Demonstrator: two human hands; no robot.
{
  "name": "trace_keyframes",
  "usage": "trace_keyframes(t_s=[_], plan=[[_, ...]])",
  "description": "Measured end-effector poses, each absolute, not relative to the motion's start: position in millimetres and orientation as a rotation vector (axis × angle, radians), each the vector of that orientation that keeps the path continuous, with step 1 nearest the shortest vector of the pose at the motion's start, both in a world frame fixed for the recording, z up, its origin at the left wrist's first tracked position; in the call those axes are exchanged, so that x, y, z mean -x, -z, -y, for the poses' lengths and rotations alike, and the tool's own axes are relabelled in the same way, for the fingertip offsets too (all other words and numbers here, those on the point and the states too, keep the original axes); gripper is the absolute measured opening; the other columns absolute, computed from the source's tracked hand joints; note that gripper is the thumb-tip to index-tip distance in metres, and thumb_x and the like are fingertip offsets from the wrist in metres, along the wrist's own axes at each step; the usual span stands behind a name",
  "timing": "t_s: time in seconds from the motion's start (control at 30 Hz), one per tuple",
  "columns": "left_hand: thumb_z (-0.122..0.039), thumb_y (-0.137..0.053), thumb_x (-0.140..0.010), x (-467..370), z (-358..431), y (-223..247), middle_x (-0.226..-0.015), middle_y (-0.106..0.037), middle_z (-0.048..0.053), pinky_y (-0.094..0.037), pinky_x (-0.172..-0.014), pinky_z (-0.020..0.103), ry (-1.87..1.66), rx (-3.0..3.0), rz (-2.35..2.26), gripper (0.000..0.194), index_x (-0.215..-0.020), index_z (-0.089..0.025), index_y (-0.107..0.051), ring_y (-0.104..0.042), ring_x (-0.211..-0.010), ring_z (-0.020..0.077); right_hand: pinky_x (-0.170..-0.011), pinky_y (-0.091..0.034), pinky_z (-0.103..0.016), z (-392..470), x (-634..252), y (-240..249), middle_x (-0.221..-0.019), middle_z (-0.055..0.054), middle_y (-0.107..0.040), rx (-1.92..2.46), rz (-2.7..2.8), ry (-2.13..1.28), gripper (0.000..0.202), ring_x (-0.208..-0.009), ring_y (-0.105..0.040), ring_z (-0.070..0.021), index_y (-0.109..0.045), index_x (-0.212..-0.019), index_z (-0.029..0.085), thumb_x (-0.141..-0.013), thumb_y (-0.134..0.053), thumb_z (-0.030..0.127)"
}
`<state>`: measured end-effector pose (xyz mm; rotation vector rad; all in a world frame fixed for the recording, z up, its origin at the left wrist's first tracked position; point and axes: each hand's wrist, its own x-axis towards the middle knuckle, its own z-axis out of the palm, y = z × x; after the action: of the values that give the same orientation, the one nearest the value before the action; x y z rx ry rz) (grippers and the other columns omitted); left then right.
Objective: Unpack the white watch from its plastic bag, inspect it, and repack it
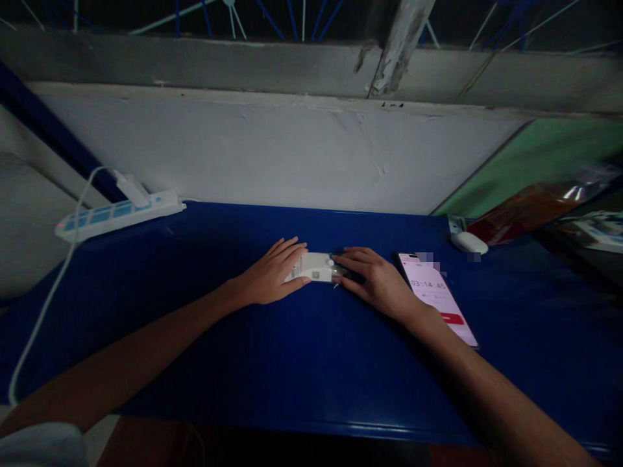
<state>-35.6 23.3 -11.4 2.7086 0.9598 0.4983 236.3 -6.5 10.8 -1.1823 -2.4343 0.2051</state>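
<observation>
A small flat white packet (313, 266) with print and a small square code lies on the blue table, its right end looking like clear plastic with a small white round piece. My left hand (273, 272) is laid over the packet's left end, with fingers along the top and the thumb at the lower edge. At the clear right end, my right hand (376, 277) has its fingers and thumb around the plastic. Exactly what its fingertips pinch is too small to make out.
Right of my right hand lies a phone (438, 298) showing a running timer. Behind it are a white rounded case (470, 243) and a reddish-brown plastic bag (525, 207). A power strip (121, 214) with a white cable stands at the back left, before the white wall (267, 149).
</observation>
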Motion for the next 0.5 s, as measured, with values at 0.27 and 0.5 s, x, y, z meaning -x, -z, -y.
trace_keyframes(t_s=[0.27, 0.5], plan=[[-0.046, -0.048, -0.099, 34.7, -21.4, 8.3, -0.149, -0.044, 0.018, -0.024, -0.119, 0.054, -0.467, -2.738, -0.917, 0.057, -0.144, -0.013, -0.038, -0.032, -0.145, 0.0307, -0.111, -0.04, -0.054, 7.2, -228.9, -2.9, -0.143, -0.02, -0.053, 1.149, 2.48, -0.15, 0.031, -0.136, -0.045, -0.0354, -0.073, -0.112, 0.012, -0.092, -0.06, 0.031], [-0.046, -0.05, -0.098, 35.1, -21.2, 8.5, -0.15, -0.043, 0.019, -0.024, -0.12, 0.053, -0.489, -2.719, -0.948, 0.06, -0.145, -0.011, -0.038, -0.032, -0.145, 0.0315, -0.11, -0.042, -0.056, 1.4, -243.8, -15.9, -0.145, -0.018, -0.052, 1.196, 2.537, -0.088, 0.03, -0.138, -0.042, -0.0376, -0.074, -0.113, 0.014, -0.094, -0.059, 0.032]])
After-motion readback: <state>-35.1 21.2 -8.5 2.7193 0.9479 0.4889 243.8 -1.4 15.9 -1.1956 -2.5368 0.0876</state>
